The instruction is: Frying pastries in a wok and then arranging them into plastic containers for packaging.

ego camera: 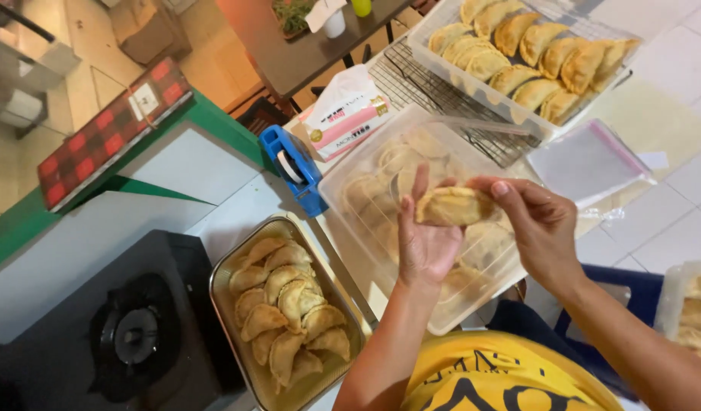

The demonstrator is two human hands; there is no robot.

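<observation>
Holding pastry (453, 205) | left hand (425, 245) fingers beneath | right hand (540, 228) fingers gripping end

white tiled counter (670, 221) | brown table (289, 53) | tan floor (76, 38)

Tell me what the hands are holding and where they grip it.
A pastry, held by both hands: left hand cradles its left end and underside, right hand pinches its right end.

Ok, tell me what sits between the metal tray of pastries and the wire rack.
In the head view, a blue tape dispenser lies between the metal tray and the wire rack, beside a white packet.
</observation>
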